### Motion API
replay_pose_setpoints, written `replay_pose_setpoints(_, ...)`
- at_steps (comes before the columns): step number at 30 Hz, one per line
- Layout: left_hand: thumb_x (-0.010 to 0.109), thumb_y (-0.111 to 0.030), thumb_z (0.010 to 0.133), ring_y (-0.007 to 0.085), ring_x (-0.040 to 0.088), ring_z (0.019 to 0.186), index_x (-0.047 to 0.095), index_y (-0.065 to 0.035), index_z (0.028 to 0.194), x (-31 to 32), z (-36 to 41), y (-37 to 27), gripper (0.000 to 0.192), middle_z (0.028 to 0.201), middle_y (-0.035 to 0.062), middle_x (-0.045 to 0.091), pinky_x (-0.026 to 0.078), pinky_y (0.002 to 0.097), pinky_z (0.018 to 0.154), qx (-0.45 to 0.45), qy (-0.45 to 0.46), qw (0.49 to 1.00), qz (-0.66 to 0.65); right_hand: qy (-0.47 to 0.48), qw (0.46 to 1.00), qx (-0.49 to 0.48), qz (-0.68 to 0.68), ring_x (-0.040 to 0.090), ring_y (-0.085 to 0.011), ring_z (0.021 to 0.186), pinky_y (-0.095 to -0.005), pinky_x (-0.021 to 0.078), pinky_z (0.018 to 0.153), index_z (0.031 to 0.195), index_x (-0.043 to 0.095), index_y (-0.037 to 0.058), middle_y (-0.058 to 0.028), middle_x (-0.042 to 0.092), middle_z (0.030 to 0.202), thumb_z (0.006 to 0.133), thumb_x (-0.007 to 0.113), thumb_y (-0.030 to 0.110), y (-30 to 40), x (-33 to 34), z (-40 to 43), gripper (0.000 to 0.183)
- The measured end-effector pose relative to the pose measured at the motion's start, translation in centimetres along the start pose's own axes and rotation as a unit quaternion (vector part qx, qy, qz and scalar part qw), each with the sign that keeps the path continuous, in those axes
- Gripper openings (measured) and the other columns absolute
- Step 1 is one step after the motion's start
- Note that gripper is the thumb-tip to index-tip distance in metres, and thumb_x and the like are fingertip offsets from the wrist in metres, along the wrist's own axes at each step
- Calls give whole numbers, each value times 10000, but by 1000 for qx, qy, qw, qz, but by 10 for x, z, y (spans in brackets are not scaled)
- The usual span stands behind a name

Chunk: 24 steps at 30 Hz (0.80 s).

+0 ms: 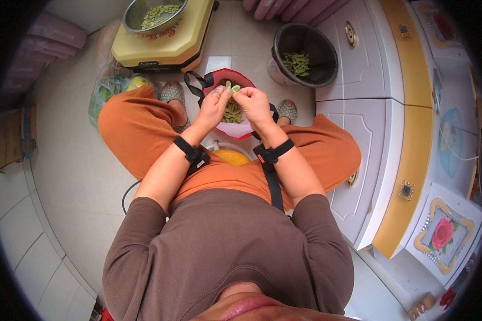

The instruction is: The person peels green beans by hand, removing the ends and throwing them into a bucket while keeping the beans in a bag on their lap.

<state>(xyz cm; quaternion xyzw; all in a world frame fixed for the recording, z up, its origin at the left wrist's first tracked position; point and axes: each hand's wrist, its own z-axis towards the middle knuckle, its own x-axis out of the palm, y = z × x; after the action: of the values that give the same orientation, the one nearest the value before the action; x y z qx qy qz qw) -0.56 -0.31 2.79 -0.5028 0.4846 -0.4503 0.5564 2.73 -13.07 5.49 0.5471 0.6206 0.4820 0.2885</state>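
Between the fingertips of both hands is a split green bean pod (233,87), its pale inside showing. My left hand (216,105) pinches it from one side, and my right hand (250,105) grips the other. Below the hands stands an opened red bag (236,129) with black straps, holding many green pods (232,113). Part of that heap is hidden by my hands. A metal bowl (131,25) with loose green beans (159,16) rests on a yellow case (160,52) at the upper left. At the upper right, a dark bucket (324,60) contains green pods or hulls (296,64).
Beside my left knee lies a clear plastic bag (100,98) with green produce. White cabinets (353,132) run close along the right. Under me is a stool with a yellow seat (231,157). A cardboard box (8,138) stands at the far left on the tiled floor (76,168).
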Motion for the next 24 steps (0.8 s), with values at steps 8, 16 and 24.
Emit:
replay_pose_setpoints(8,430,-169,865,55,394,536,474,-78,798,-5,-1,-6,121,681,-21,473,329,189,478,-224,69,960,-152,-29,997,-21,-75,463,-54,553,-216,393,505,731,591,-10,14,543,630,727,591,112,-11,-2,5,123)
replay_pose_setpoints(16,419,-142,878,33,331,547,491,-44,1002,-5,1,-15,173,670,-50,405,278,163,471,-306,77,925,-211,-145,989,-3,-43,513,-99,594,-238,412,540,793,602,-10,-53,589,715,736,582,156,-3,-39,40,177)
replay_pose_setpoints(24,372,-234,910,28,262,458,510,-53,981,-16,1,-17,238,595,-67,353,229,162,408,-314,58,916,-243,-184,912,74,359,369,-132,500,-259,318,453,802,503,21,-20,454,639,845,403,172,43,-159,103,187)
